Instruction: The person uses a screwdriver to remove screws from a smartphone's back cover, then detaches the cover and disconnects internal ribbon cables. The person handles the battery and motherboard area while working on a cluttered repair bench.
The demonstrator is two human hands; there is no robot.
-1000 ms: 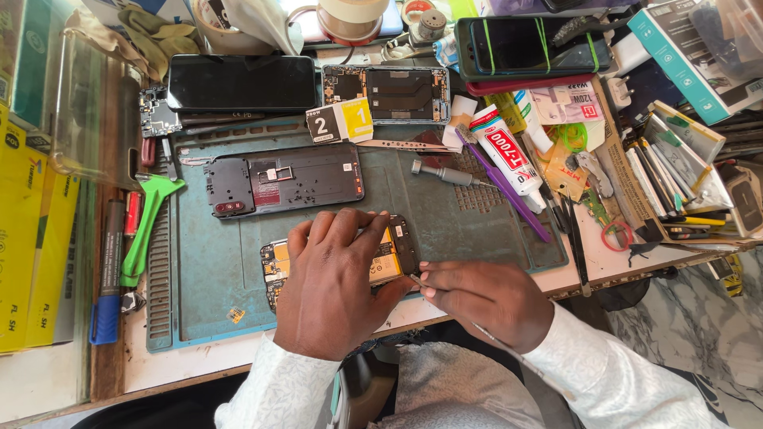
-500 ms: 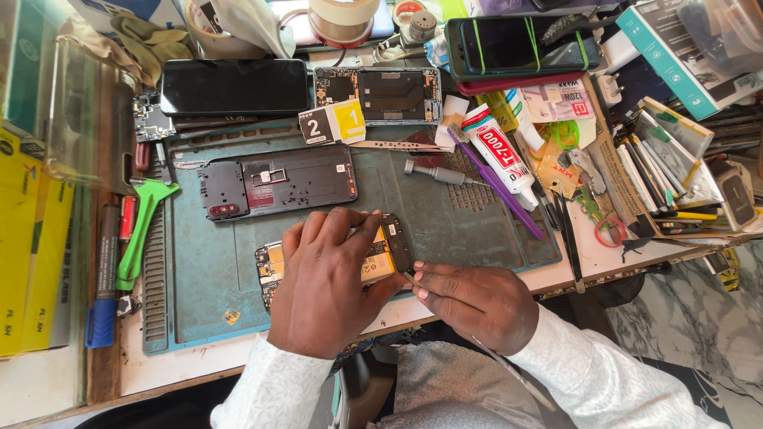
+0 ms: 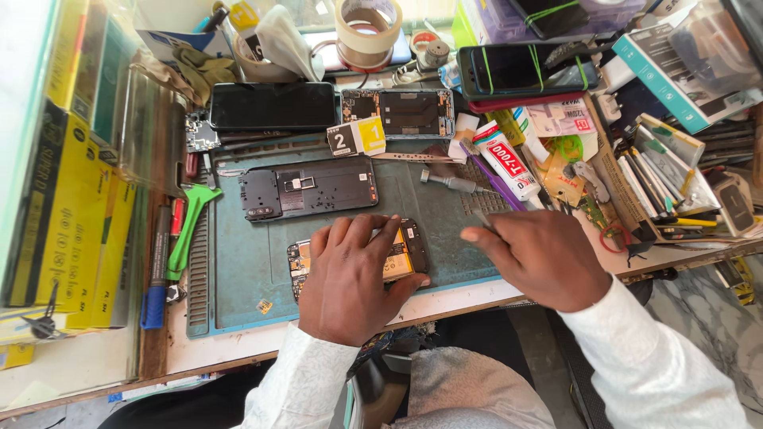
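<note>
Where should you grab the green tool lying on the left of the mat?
Probably by its long straight handle. The green tool lies flat along the mat's left edge, forked end up near the top, handle running down toward the person. Come from above and pinch the handle's two long sides around its middle; the pens lie close on its left, so fingers have more room from the mat side.

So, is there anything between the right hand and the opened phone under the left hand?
Nothing visible: only bare green mat separates the right hand from the opened phone with yellow battery, which the left hand covers.
</note>
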